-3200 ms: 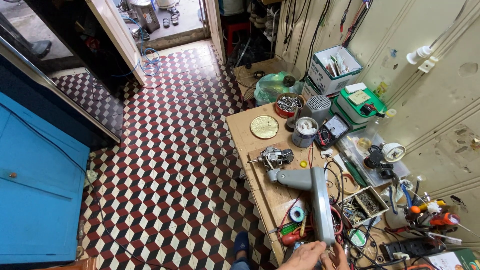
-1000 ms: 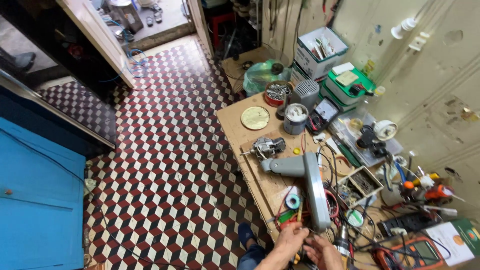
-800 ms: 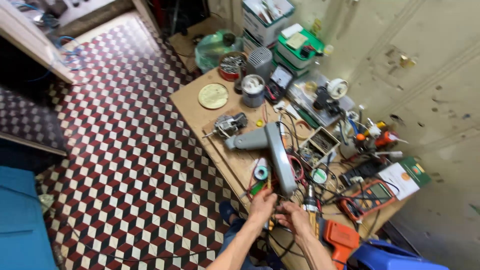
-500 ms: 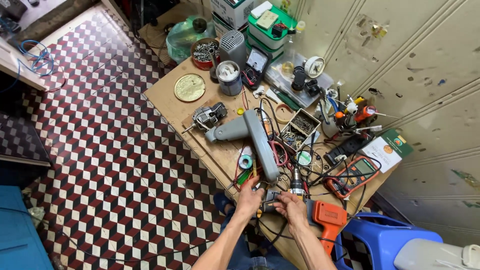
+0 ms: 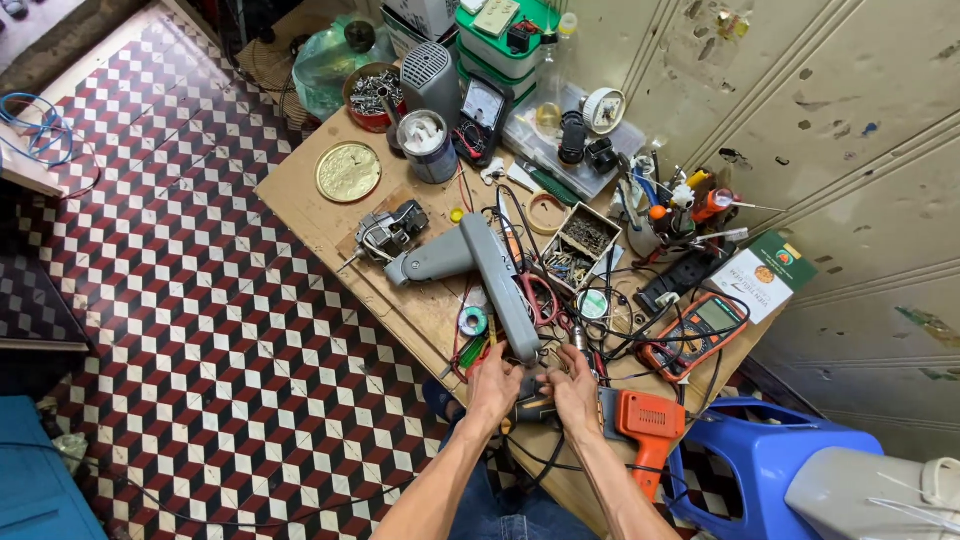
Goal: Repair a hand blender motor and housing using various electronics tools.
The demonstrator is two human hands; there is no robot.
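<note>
Looking down at a seriously cluttered wooden table [image 5: 320, 215] on a checkered floor [image 5: 200, 330]. Both hands are at the near edge, working on the same small dark tool [image 5: 530, 408] with an orange-yellow bit on it. Left hand [image 5: 494, 382] has its fingers curled around the tool's left end, right hand [image 5: 578, 390] is pinching the right end, so both are clenched on it. The tool sits just past the near end of the grey hair dryer [image 5: 480, 270], which lies across the middle of the table with its handle sticking out to the left.

Just right of the right hand there's an orange drill [image 5: 645, 425], and a bit further up an orange multimeter [image 5: 695, 332] tangled in black leads. A tape roll [image 5: 472, 321] sits left of the dryer, a box of screws [image 5: 578, 245] right of it. Gold round lid [image 5: 348, 172] is up at the far-left corner. Blue plastic stool [image 5: 765, 465] off to the right, by the wall.
</note>
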